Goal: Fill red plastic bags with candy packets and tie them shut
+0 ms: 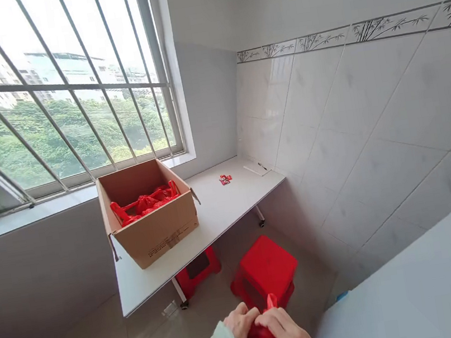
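Note:
At the bottom of the head view, a red plastic bag (259, 334) is bunched between my two hands. My left hand (241, 323), in a pale green sleeve, has its fingers curled on the bag's left side. From the right, my right hand (290, 333) closes over the bag, and a red tip of plastic sticks up above its fingers. The lower part of the bag runs out of the frame. Over on the table, an open cardboard box (163, 237) holds more red plastic bags (148, 203).
The white table (215, 210) stands under the barred window, with small red packets (225, 179) and a pen (262, 166) on it. A red stool (269, 264) is just beyond my hands; another red stool (201, 274) is under the table. A pale surface (437, 284) fills the lower right.

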Demonstrator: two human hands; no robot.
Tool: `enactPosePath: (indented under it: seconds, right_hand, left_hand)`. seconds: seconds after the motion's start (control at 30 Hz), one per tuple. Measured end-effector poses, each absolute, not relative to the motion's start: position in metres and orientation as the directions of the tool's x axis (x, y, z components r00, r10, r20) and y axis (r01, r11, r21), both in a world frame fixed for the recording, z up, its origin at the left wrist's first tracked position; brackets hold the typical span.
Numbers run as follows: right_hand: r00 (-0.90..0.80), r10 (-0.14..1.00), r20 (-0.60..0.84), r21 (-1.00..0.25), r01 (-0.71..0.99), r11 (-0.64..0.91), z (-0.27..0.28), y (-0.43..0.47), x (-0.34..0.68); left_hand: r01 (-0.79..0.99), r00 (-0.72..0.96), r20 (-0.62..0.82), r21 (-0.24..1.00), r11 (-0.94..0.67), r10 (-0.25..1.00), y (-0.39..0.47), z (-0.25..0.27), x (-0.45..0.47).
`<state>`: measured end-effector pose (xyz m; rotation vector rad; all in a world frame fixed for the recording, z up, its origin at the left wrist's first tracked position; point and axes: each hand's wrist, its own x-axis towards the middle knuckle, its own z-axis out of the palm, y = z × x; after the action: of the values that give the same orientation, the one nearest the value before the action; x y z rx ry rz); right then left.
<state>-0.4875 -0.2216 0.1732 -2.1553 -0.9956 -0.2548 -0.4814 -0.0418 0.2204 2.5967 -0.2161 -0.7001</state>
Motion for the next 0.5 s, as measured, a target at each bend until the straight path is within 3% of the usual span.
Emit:
enactPosePath:
  seconds: [0.1,0.2,0.5]
  right_hand:
    - [0.701,0.580,0.414,-0.664,0.669,-0.334,0.182,-0.194,-0.421]
    - [0.814,0.448,0.370,-0.721,0.556,-0.413,0.182,-0.165,-0.357]
    - [0.955,0.235,0.181,-0.719,0.291,-0.631,0.171,-0.084,-0.199]
  left_hand:
    - [-0.032,0.877,-0.417,0.445,-0.895,-0.239,-0.006,0.220,-0.418]
    - [-0.034,0.897,-0.383,0.438,-0.898,-0.220,0.023,0.217,-0.356]
    - [-0.100,0.908,-0.316,0.478,-0.873,-0.277,0.090,0.198,-0.174]
